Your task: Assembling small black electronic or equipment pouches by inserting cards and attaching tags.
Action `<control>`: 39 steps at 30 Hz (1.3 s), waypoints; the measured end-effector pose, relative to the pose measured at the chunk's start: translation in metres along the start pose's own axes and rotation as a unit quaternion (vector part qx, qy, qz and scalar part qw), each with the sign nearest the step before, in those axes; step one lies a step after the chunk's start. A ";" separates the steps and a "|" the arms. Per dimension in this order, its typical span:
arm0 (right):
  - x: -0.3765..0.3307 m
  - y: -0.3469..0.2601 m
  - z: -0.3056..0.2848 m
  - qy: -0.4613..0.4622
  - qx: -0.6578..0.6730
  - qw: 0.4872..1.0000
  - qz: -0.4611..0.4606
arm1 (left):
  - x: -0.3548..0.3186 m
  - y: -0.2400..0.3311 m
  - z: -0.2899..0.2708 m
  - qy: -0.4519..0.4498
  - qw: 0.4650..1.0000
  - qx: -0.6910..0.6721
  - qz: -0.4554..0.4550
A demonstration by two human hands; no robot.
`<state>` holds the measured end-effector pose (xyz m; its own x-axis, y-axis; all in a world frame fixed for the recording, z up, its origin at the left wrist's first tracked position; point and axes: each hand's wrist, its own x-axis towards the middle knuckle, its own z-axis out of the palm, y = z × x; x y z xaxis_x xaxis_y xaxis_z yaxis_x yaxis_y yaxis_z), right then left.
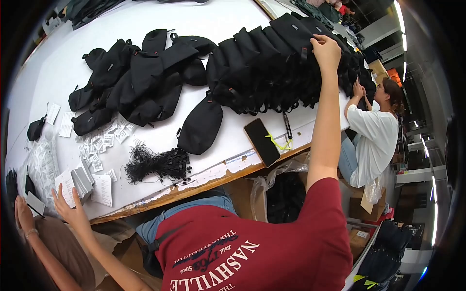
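Observation:
My right hand [326,53] reaches far up over a long row of black fabric pouches. Thumb and fingertips are pinched on the edge of one black pouch [293,34] with a small white print. At the lower left, my left hand [72,208] has its fingers spread beside a stack of white cards [81,183]; contact with the stack is unclear. Between the hands lie a loose heap of black pouches [141,72], a single pouch [200,126] and a bundle of black tag strings [158,164]. Small white tags [97,145] are scattered near the cards.
A phone [262,142], yellow string and a dark pen-like tool [287,125] lie near the table edge [204,182]. A co-worker's hand [24,216] with a bracelet is at far left. Another person [371,136] in white works at right. Open cartons stand below the table.

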<state>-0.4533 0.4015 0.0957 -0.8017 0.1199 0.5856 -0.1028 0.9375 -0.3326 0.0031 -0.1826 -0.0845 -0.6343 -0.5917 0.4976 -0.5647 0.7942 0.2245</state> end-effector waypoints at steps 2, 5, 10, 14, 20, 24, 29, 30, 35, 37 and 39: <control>-0.013 -0.013 -0.008 0.024 0.027 0.999 -0.025 | -0.005 0.055 -0.028 -0.011 0.999 -0.043 0.011; -0.045 -0.062 -0.042 0.020 0.118 0.990 -0.074 | -0.003 0.127 -0.060 -0.051 0.985 -0.156 0.050; -0.130 -0.147 -0.094 -0.135 0.334 0.920 -0.151 | 0.005 0.223 -0.095 -0.057 0.918 -0.322 0.223; -0.178 -0.185 -0.128 -0.276 0.365 0.864 -0.212 | 0.010 0.274 -0.115 -0.031 0.872 -0.314 0.375; -0.194 -0.200 -0.121 -0.349 0.421 0.789 -0.280 | -0.007 0.264 -0.110 -0.058 0.873 -0.344 0.341; -0.202 -0.204 -0.116 -0.391 0.433 0.768 -0.265 | -0.015 0.253 -0.107 -0.071 0.865 -0.367 0.334; -0.210 -0.210 -0.116 -0.455 0.462 0.744 -0.158 | -0.017 0.251 -0.116 -0.095 0.865 -0.397 0.292; -0.211 -0.211 -0.116 -0.456 0.462 0.744 -0.156 | -0.017 0.250 -0.116 -0.097 0.865 -0.396 0.292; -0.213 -0.209 -0.110 -0.489 0.481 0.717 -0.128 | -0.017 0.233 -0.111 -0.101 0.809 -0.495 0.302; -0.215 -0.208 -0.107 -0.489 0.487 0.713 -0.126 | -0.018 0.236 -0.113 -0.096 0.790 -0.532 0.290; -0.216 -0.206 -0.103 -0.486 0.491 0.713 -0.119 | -0.015 0.246 -0.128 -0.107 0.893 -0.294 0.323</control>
<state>-0.1986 0.2164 0.1140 -0.6725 -0.7356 0.0815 -0.2840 0.1547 -0.9462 -0.0587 0.0394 0.0710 -0.8492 0.0532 0.5254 0.2904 0.8780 0.3804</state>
